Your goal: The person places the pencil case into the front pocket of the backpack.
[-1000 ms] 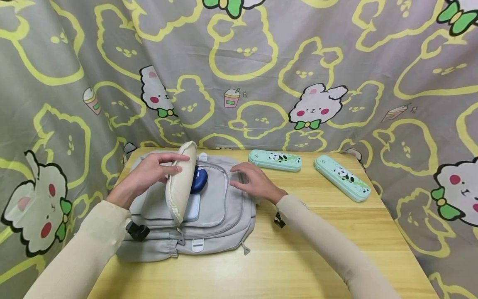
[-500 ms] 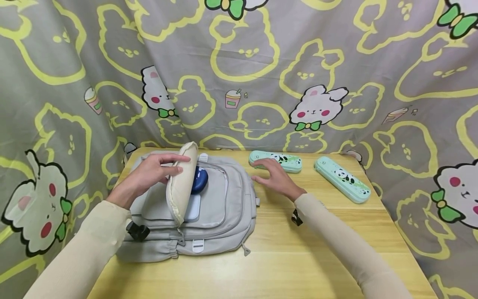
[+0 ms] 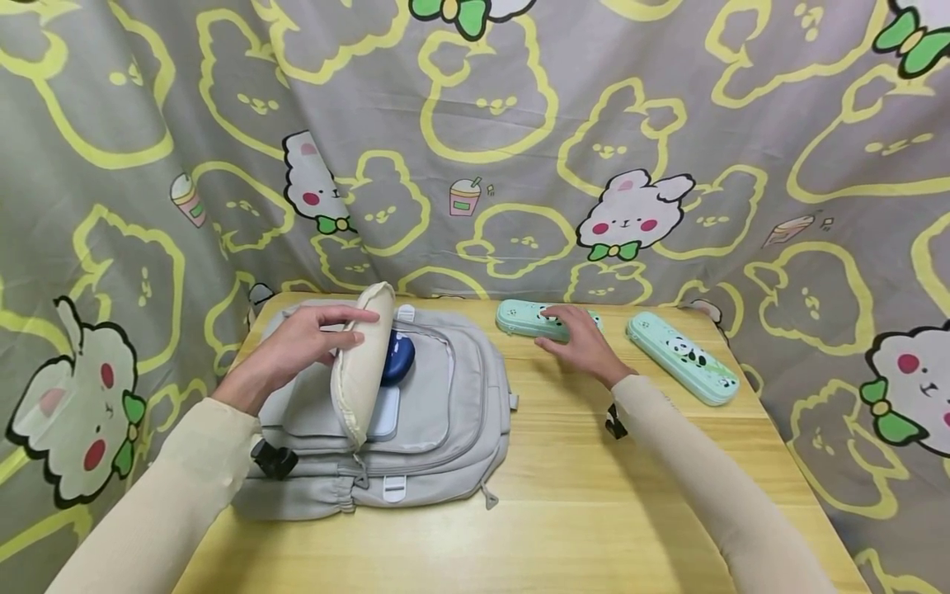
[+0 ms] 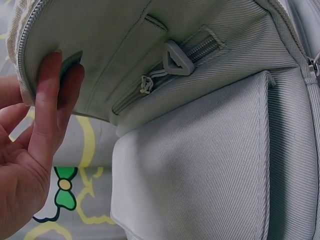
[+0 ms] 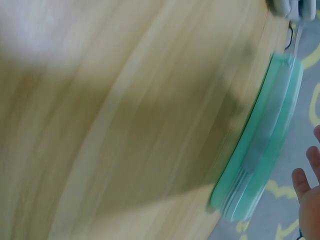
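Note:
My left hand (image 3: 293, 346) pinches the edge of the raised pocket flap (image 3: 361, 379) of a light grey backpack (image 3: 475, 412) that lies on the table. In the left wrist view, fingers are on the inner side of this flap (image 4: 110, 35), near a zipper pull (image 4: 177, 59). A dark blue rounded item (image 3: 398, 360) and a pale flat item (image 3: 383, 412) show beside the flap. My right hand (image 3: 582, 342), fingers loosely bent and holding nothing, overlaps a mint pencil case (image 3: 517, 318) with a panda print. The right wrist view shows that case's zipped side (image 5: 260, 145), with fingertips beyond it.
A second mint panda pencil case (image 3: 683, 359) lies slantwise at the back right of the wooden table (image 3: 579, 511). A patterned grey curtain (image 3: 512, 124) hangs close behind the table and along both sides.
My right hand has moved right from the backpack's edge to the nearer pencil case. My left hand keeps holding the flap in the same place.

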`<state>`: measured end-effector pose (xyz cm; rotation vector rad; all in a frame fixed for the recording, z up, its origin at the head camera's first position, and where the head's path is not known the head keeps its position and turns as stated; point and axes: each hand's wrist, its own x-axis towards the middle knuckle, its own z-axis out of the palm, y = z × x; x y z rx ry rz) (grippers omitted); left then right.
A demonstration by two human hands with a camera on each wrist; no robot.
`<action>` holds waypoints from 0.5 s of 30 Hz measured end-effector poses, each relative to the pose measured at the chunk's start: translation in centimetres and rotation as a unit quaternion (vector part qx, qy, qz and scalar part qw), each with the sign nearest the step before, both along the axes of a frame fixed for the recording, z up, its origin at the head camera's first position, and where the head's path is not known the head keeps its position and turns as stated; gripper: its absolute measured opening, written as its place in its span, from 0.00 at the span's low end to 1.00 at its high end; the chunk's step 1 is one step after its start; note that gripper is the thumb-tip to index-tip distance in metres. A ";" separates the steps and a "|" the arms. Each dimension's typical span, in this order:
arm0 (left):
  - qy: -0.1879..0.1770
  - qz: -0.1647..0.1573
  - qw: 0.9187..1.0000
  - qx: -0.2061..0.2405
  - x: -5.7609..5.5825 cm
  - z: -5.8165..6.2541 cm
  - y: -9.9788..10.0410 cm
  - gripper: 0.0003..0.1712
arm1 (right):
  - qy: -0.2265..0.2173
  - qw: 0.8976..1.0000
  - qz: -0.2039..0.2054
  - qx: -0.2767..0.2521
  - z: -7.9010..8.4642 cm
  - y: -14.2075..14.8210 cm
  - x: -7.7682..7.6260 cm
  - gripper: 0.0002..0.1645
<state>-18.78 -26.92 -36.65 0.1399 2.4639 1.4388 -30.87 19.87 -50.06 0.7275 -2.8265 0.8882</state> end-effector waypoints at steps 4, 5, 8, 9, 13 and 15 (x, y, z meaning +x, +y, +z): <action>0.001 -0.003 1.000 0.003 0.0 -0.1 0.0 0.27 | -0.003 1.000 -0.012 0.010 -0.1 1.2 -0.7 0.37; 0.001 -0.003 1.000 0.004 0.0 -0.1 0.0 0.27 | -0.006 1.000 -0.015 0.011 -0.2 1.4 -0.8 0.38; 0.001 -0.005 1.000 0.005 0.1 -0.2 -0.1 0.27 | -0.014 0.999 -0.024 0.018 -0.6 2.2 -1.1 0.40; 0.001 -0.004 1.000 0.005 0.1 -0.2 -0.1 0.27 | -0.015 0.999 -0.026 0.018 -0.7 2.4 -1.2 0.40; -0.001 -0.002 1.000 0.004 0.1 -0.1 0.0 0.27 | -0.017 0.999 -0.034 0.024 -1.1 3.1 -1.6 0.42; -0.001 -0.001 1.000 0.003 0.1 0.0 0.0 0.27 | -0.019 0.999 -0.036 0.027 -1.2 3.3 -1.7 0.42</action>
